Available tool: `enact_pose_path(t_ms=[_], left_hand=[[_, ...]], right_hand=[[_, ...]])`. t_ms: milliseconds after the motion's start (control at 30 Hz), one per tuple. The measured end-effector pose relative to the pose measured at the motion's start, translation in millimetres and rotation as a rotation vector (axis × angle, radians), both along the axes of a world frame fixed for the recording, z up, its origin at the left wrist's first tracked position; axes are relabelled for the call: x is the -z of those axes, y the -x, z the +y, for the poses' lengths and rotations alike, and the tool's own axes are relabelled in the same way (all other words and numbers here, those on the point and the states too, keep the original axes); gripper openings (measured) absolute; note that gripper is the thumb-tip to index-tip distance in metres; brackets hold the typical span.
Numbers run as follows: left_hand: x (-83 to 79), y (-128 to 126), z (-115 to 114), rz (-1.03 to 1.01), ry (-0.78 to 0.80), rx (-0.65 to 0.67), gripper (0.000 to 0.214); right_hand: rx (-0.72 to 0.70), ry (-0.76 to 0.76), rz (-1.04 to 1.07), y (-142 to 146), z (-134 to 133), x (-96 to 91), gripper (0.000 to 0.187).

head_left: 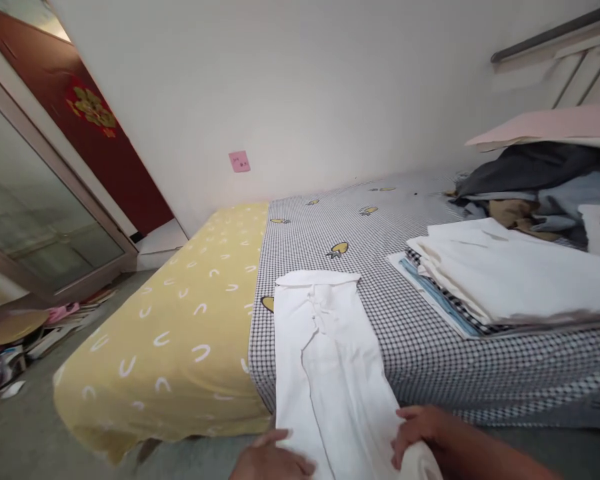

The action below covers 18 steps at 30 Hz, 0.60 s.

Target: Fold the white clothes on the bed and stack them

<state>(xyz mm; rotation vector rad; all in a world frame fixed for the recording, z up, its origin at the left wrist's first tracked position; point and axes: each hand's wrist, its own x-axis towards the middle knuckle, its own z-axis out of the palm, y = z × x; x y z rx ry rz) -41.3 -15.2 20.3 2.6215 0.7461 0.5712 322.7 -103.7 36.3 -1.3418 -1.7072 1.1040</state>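
White cotton garment (325, 360): lying lengthwise on a black-checked bedsheet (420, 373), overhanging the bed's near edge. Left hand (273, 461): resting open on its near end. Right hand (417, 430): curling closed around its bunched cloth. Folded white linens (510, 277): sitting stacked nearby on the bedsheet.
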Motion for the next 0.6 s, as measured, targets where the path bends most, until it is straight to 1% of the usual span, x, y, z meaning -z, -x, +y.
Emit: enact_pose_path(t_ms=[33,67,100,133,167,200,233,267,300,367,400,467,500,533,600], left_hand=[[-16.3,-7,10,-0.019,0.169,-0.016,0.034],[-35.5,-16,23,-0.057,0.408,-0.032,0.039],[-55.8,-27,40,-0.109,0.722,-0.093,0.039],[-75.2,-41,59,-0.161,0.938,-0.143,0.036],[-91.8,-55,80,-0.275,1.051,-0.184,0.032],[-103.8,-70,102,-0.438,1.135,-0.208,0.029],[-110.4,-85,124,-0.589,1.203,-0.268,0.029],[-111.4,-99,145,-0.704,1.237,-0.339,0.032],[-107.3,-110,163,-0.783,1.252,-0.401,0.036],[-89.1,-125,190,-0.830,1.257,-0.493,0.045],[-78.2,-129,198,-0.823,1.253,-0.513,0.048],[-60.4,-131,204,-0.804,1.244,-0.536,0.050],[-55.3,-130,205,-0.800,1.232,-0.548,0.049],[-53.0,-129,204,-0.795,1.215,-0.558,0.045],[-54.7,-128,203,-0.783,1.155,-0.576,0.033]], right_hand=[[-0.103,0.099,0.037,-5,13,-17.6,0.013],[-0.157,0.200,0.095,-10,28,-34.7,0.015],[-0.143,0.267,0.159,-14,46,-50.0,0.016],[-0.077,0.308,0.235,-16,66,-62.2,0.018],[0.019,0.313,0.325,-18,87,-70.5,0.021],[0.112,0.304,0.432,-19,109,-74.5,0.026],[0.192,0.292,0.552,-20,131,-74.2,0.031],[0.255,0.282,0.665,-20,151,-70.0,0.037],[0.308,0.281,0.750,-21,168,-62.7,0.043],[0.408,0.304,0.816,-23,195,-42.7,0.053],[0.459,0.320,0.805,-24,203,-32.1,0.054],[0.540,0.321,0.762,-24,211,-14.8,0.052],[0.560,0.304,0.748,-24,212,-9.3,0.050],[0.572,0.279,0.740,-24,213,-6.1,0.049],[0.585,0.220,0.732,-22,214,-5.7,0.047]])
